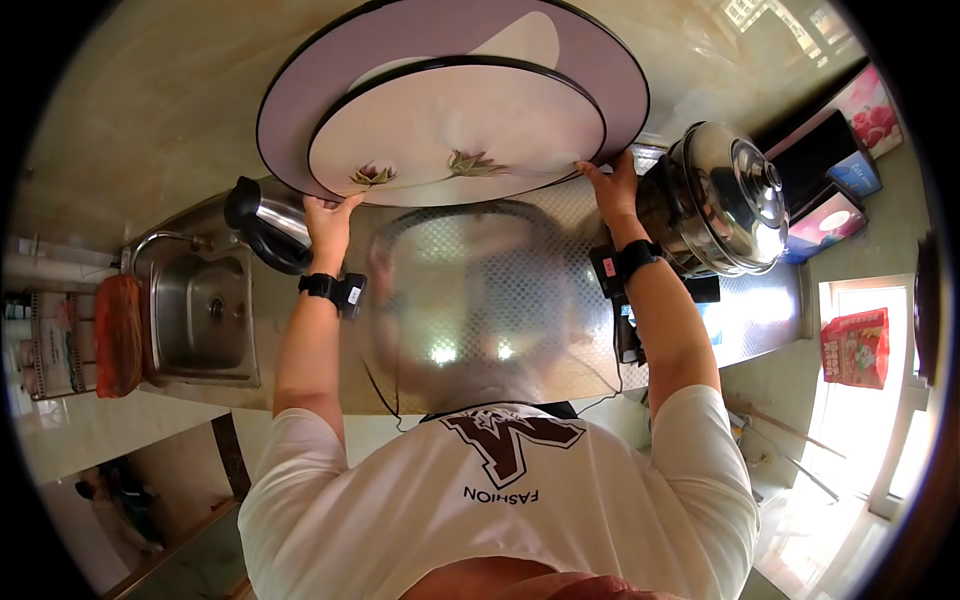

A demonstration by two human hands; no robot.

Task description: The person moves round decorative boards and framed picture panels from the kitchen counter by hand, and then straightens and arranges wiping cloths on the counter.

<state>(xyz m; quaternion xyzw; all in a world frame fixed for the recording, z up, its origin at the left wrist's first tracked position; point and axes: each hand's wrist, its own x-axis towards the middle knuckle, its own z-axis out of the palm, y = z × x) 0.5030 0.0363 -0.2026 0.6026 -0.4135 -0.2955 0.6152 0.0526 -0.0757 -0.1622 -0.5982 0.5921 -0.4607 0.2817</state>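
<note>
The left hand [331, 228] and right hand [614, 192] pinch the flower-printed board [455, 125], seemingly steadying it; shifting it needs even, two-handed support.

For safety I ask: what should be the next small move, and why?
Perhaps ease the flowered board straight back, not sideways: the left hand and right hand both hold its lower edge, with the kettle close on one side, the pot on the other.

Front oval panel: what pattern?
Front oval panel: flowers on a pale ground; shows in the head view.
</note>
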